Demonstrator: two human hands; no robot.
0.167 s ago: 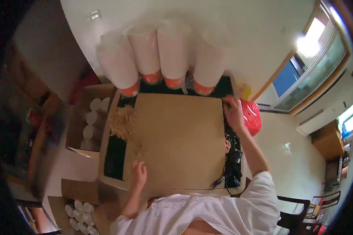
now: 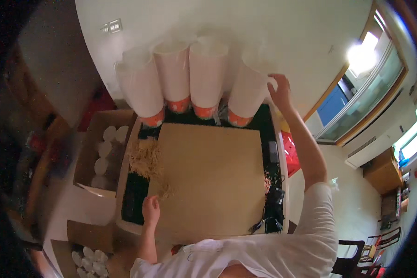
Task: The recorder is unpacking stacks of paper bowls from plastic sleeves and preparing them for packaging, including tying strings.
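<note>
My right hand (image 2: 281,90) is raised beside the top of the rightmost tall white cylinder (image 2: 249,88). Its thumb and fingers are apart and hold nothing; whether they touch the cylinder I cannot tell. Down at the near left of the tan board (image 2: 208,180), my left hand (image 2: 151,209) has its fingers curled in, and anything inside them is hidden. Just beyond it lies a loose heap of straw-coloured shredded strands (image 2: 144,157), some spilling onto the board. More white cylinders (image 2: 208,78) with orange bands at their bases stand in a row behind the board.
Left of the table, a cardboard box (image 2: 90,167) holds white round pieces; another open box (image 2: 85,231) with similar pieces sits at the lower left. A red stool (image 2: 290,155) stands right of the table. A black adapter with its cord (image 2: 275,197) lies near the right edge.
My right hand has risen from the board's right edge to beside the rightmost cylinder's top. My left hand has shifted slightly left and its fingers have curled in.
</note>
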